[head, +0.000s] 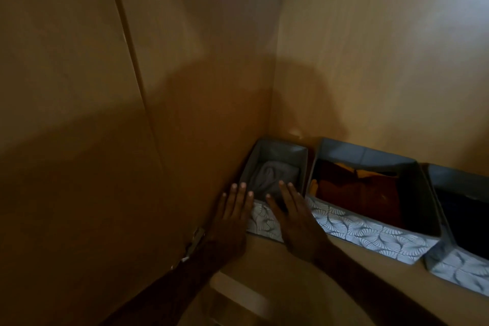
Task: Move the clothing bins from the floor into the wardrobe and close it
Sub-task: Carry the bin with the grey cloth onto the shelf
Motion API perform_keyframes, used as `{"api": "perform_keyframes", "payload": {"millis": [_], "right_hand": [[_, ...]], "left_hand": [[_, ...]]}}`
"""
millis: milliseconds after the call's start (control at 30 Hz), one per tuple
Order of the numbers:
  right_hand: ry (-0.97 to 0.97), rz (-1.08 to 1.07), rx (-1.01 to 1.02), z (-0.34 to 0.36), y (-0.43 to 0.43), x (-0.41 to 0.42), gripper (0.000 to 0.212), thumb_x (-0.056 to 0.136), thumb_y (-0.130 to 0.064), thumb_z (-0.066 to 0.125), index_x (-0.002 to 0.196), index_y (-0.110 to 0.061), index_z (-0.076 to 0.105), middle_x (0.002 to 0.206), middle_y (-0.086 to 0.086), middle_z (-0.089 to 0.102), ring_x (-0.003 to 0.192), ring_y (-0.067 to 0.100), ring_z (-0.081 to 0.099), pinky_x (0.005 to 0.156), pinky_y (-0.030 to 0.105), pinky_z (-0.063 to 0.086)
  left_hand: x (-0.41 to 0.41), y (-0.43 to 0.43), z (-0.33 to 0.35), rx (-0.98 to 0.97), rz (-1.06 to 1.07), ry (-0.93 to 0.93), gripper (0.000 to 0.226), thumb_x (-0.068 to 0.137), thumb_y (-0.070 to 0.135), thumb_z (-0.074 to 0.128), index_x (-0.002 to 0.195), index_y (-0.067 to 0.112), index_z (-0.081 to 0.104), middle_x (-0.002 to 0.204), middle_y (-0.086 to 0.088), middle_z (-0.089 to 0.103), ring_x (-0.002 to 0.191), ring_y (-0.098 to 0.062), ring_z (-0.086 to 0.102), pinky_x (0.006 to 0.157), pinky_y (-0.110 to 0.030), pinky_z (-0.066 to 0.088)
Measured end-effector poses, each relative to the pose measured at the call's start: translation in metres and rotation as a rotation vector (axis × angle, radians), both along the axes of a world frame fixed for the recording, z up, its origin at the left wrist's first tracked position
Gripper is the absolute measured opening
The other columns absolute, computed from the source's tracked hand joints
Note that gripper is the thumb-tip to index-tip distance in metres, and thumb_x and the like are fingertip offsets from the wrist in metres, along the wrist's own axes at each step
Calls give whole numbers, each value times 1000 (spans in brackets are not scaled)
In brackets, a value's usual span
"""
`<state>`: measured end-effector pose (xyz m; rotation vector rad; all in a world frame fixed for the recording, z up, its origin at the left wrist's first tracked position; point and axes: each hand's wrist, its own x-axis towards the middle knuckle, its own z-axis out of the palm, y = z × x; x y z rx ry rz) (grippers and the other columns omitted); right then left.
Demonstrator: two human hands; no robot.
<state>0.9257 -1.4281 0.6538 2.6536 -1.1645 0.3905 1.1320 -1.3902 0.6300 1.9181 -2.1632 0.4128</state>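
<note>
Three grey fabric bins with leaf-patterned fronts stand side by side on a wardrobe shelf (264,259). The narrow left bin (275,152) holds grey cloth and sits in the back left corner. My left hand (232,216) and my right hand (293,216) lie flat, fingers straight, against its patterned front edge. The middle bin (370,230) holds rust and orange clothes. The right bin (460,270) holds dark clothes and is cut off by the frame edge.
The wardrobe's wooden side wall (185,114) rises close on the left, the back wall (383,61) behind the bins. A lower shelf edge (238,294) shows below the shelf. The light is dim.
</note>
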Motion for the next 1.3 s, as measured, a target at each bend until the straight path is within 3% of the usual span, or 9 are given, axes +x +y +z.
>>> {"api": "perform_keyframes", "payload": {"millis": [167,300,433,600,733,867,1100,1200,1300], "right_hand": [[155,-44,-51,13,-19,-2,88,72,-25,64,151,-23,25,157,19,24,141,42,29,110,54,27],[196,-200,18,16,-38,3,91,68,-60,72,146,-31,35,146,18,44,124,42,51,101,54,40],[165,-259,70,18,-53,10,80,71,-43,77,143,-31,42,140,22,50,118,47,55,94,58,46],[99,-313,147,13,-68,14,86,81,-29,70,149,-36,19,148,22,38,125,49,46,90,67,42],[71,-311,159,11,-71,16,90,81,-29,71,150,-37,15,149,21,37,126,49,45,90,67,41],[49,-290,143,8,-75,17,85,84,-31,68,149,-35,14,147,21,41,124,48,48,89,65,43],[12,-203,154,12,-68,7,100,76,-27,71,150,-38,6,156,19,22,137,44,33,106,65,29],[-106,-119,141,14,-49,3,86,81,-24,65,151,-31,16,160,17,11,144,36,22,114,58,18],[-267,-27,170,7,-25,1,72,86,-22,56,151,-23,26,161,15,7,147,31,12,117,53,17]], "left_hand": [[-11,-41,2,68,43,100,58,95,34,42,146,8,31,154,-19,27,137,-36,41,110,-49,29],[-13,-66,17,208,80,46,130,53,60,82,150,6,15,157,-21,17,143,-37,26,115,-50,22],[-9,-86,19,133,20,-2,103,85,71,39,152,7,-4,157,-21,-19,144,-37,26,116,-51,20],[-3,-105,18,168,58,20,92,89,70,8,152,4,5,158,-26,-5,136,-37,39,96,-47,50],[-6,-114,9,195,11,23,138,48,81,66,150,2,16,156,-28,17,141,-38,30,107,-49,40],[-9,-118,5,216,7,34,163,18,87,68,149,3,18,154,-28,26,143,-38,24,113,-52,24],[-7,-96,23,229,-8,166,138,40,71,80,149,9,23,152,-25,28,137,-41,38,111,-49,30],[-5,-66,23,247,-87,492,97,84,41,67,153,18,3,161,-16,-6,149,-33,2,120,-48,9],[-10,-28,23,230,-61,933,70,90,24,59,150,27,23,154,-1,30,140,-18,31,116,-33,27]]}}
